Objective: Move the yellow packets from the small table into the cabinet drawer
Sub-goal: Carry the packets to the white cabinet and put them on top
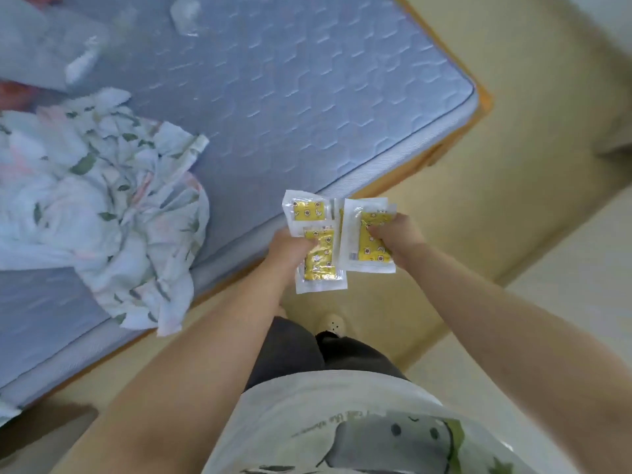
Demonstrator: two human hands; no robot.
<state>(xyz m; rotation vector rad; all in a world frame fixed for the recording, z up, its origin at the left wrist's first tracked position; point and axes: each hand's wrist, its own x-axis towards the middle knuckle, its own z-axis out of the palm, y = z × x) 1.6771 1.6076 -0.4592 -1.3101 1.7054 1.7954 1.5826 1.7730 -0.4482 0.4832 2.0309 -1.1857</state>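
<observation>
A: Yellow packets [316,268], where are they at this moment?

B: I go from near to far. At the bottom of the frame is the person's pale printed shirt [342,422], above it dark shorts [284,350] and one light slipper [333,323] on the beige floor [513,206]. Both forearms reach up to the centre of the frame. There the left hand [290,249] grips some packets, its fingers curled tightly round them. Just beside it the right hand [396,236] pinches another bunch, with the fingers bent onto the front side. The two bunches seem to overlap in the middle. The exact count I cannot tell.

A: And behind the hands?

B: A blue-grey mattress [307,97] on an orange wooden frame [444,155] fills the upper left. A crumpled floral cloth [102,206] lies on it at the left of the frame. Some white things at the top left are too blurred to name.

A: Which step is this, in your opinion?

B: I judge it is the carrying step. The packets are held in the air, above the floor and near the mattress edge. Neither the small table nor the cabinet drawer is visible.

A: What does the next move ask?

B: Probably to walk to the cabinet. If the drawer is closed, one hand must be free, so it is better to gather the packets into one hand first. The wrappers look smooth, so one may slip out.
</observation>
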